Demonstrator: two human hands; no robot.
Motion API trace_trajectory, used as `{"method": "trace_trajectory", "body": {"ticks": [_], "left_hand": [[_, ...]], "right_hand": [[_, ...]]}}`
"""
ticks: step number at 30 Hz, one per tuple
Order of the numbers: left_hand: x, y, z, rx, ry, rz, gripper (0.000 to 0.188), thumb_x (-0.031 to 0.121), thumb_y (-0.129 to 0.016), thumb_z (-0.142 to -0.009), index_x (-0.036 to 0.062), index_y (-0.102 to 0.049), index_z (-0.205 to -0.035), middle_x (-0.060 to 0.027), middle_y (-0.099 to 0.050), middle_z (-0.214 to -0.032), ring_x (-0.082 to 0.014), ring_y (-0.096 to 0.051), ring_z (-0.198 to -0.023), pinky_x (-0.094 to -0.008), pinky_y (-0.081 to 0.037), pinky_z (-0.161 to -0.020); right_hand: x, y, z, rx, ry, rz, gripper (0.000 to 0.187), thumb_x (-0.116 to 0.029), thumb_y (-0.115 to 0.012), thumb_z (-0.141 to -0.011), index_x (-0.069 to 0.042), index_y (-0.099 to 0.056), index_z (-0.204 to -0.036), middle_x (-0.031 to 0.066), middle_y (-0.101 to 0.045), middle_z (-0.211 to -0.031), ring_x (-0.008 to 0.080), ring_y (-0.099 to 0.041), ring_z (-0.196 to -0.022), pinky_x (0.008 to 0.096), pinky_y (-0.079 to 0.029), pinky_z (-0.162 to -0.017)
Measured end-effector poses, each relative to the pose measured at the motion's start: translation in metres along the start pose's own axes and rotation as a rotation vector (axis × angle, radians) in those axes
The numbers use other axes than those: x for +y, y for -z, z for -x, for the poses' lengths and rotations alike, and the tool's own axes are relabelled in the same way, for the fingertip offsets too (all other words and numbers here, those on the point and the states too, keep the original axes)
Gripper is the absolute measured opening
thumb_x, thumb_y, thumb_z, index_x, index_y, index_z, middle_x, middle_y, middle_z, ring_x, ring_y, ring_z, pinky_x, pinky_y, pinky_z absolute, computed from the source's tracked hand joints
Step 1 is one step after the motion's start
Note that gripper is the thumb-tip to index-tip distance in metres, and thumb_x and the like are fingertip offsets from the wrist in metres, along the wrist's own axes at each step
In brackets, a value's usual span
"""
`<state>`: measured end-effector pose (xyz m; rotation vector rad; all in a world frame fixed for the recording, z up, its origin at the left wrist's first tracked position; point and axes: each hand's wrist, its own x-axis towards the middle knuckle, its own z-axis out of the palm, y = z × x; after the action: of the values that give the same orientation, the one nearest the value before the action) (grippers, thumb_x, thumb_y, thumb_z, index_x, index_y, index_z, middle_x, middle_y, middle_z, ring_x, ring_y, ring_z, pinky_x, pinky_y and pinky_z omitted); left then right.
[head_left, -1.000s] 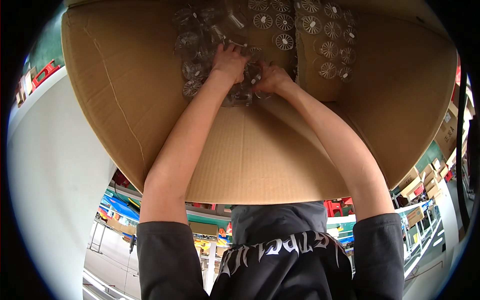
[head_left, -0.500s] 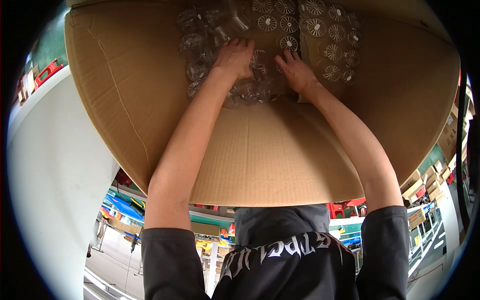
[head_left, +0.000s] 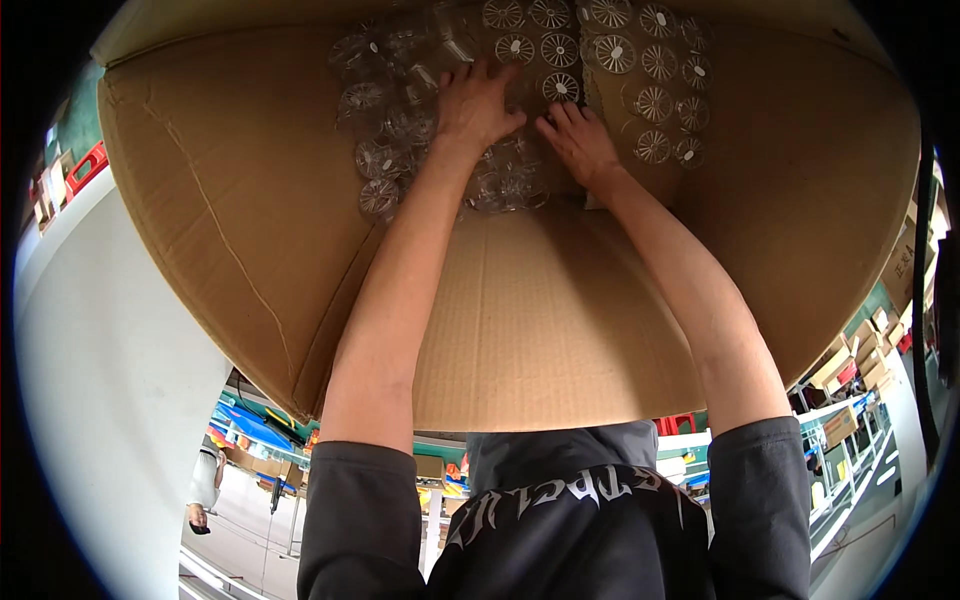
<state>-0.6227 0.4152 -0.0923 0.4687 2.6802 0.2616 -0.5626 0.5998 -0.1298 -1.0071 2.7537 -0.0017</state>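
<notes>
Inside a deep cardboard box (head_left: 560, 330), both my arms reach down to clear plastic pieces with round, spoked, wheel-like ends. My left hand (head_left: 475, 108) lies over a jumbled cluster of clear plastic pieces (head_left: 385, 160), its fingers spread and thumb stretched to the right. Beside it, my right hand (head_left: 582, 145) has its fingers apart and slightly bent, their tips just below a spoked clear disc (head_left: 560, 87). Neither hand visibly holds a piece. Part of the cluster is hidden under my left hand and wrist.
More spoked discs (head_left: 654, 104) stand in rows at the right, beyond a ragged cardboard edge (head_left: 590, 95). The box walls rise around my arms. A white surface (head_left: 110, 380) lies left of the box. Outside are shelving, cartons (head_left: 835, 365) and, far off, another person (head_left: 203, 480).
My left hand has moved slightly up and its thumb now points out to the right. My right hand has shifted a little left and down. The whole view has shifted a little.
</notes>
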Motion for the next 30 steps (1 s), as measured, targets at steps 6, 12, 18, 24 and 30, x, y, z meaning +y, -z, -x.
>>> {"method": "trace_trajectory", "body": {"ticks": [6,12,18,24,30], "left_hand": [[-0.002,0.003,-0.003,0.013,0.055,0.013,0.057,0.031,-0.071,-0.066,0.0177,-0.053,-0.118,-0.0134,-0.051,-0.116,-0.0289,-0.053,-0.099,-0.0409,-0.042,-0.085],[-0.010,-0.006,-0.006,0.045,-0.006,0.141,0.051,0.029,-0.071,-0.068,0.0146,-0.054,-0.114,-0.0125,-0.052,-0.114,-0.0309,-0.054,-0.097,-0.0410,-0.045,-0.081],[-0.010,-0.030,-0.008,0.027,-0.079,0.198,0.043,0.029,-0.069,-0.073,0.0125,-0.054,-0.110,-0.0101,-0.050,-0.117,-0.0336,-0.058,-0.089,-0.0417,-0.049,-0.077],[-0.005,-0.040,-0.006,-0.080,0.031,0.267,0.040,0.029,-0.066,-0.077,0.0121,-0.053,-0.112,-0.0113,-0.047,-0.116,-0.0354,-0.056,-0.092,-0.0437,-0.049,-0.076],[-0.004,-0.044,0.000,0.005,-0.049,0.257,0.039,0.031,-0.063,-0.080,0.0134,-0.053,-0.114,-0.0123,-0.045,-0.115,-0.0346,-0.053,-0.099,-0.0441,-0.047,-0.081]], "right_hand": [[-0.021,0.013,0.004,0.050,0.126,-0.236,0.032,-0.017,-0.056,-0.077,-0.009,-0.047,-0.108,0.0102,-0.050,-0.099,0.0251,-0.052,-0.086,0.0348,-0.044,-0.070],[-0.057,0.021,-0.010,-0.337,-0.257,-0.407,0.039,-0.017,-0.060,-0.075,-0.007,-0.045,-0.110,0.0138,-0.051,-0.097,0.0296,-0.058,-0.075,0.0381,-0.049,-0.059],[-0.080,0.005,-0.031,-0.359,-0.503,-0.424,0.044,-0.016,-0.063,-0.073,-0.005,-0.043,-0.111,0.0188,-0.052,-0.095,0.0340,-0.060,-0.071,0.0394,-0.049,-0.053],[-0.074,0.008,-0.023,-0.141,-0.505,-0.459,0.049,-0.019,-0.065,-0.069,-0.004,-0.044,-0.111,0.0206,-0.052,-0.096,0.0351,-0.058,-0.077,0.0408,-0.050,-0.064],[-0.053,0.023,0.008,-0.043,-0.306,-0.687,0.056,-0.021,-0.069,-0.065,-0.006,-0.043,-0.112,0.0191,-0.053,-0.103,0.0334,-0.056,-0.085,0.0415,-0.047,-0.076]]}}
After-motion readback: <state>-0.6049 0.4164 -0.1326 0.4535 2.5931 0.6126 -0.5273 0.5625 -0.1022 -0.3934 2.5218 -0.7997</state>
